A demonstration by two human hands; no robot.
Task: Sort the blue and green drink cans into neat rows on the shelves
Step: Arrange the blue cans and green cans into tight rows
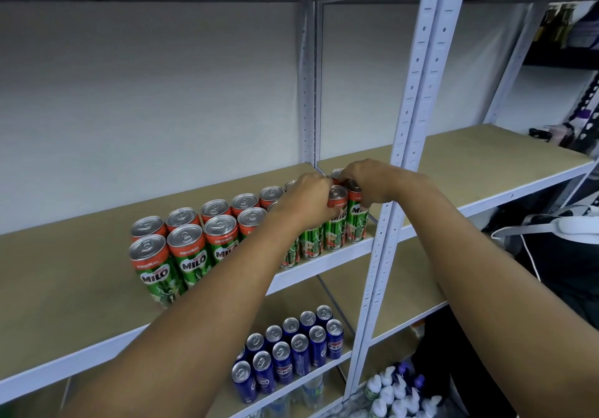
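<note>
Both hands on the right end of the green can rows, middle shelf.

Green cans (191,249) stand upright in rows along the shelf board (64,275), running from 8 o'clock toward 2 o'clock up to the white upright post (379,223); front row sits close to the shelf's front edge, open board left of and behind the rows. Left hand (308,197), fingers curled around a can near the end. Right hand (369,181), fingers curled over the last cans' tops. Blue cans (291,349) in two rows one shelf below, at 6 o'clock.
</note>
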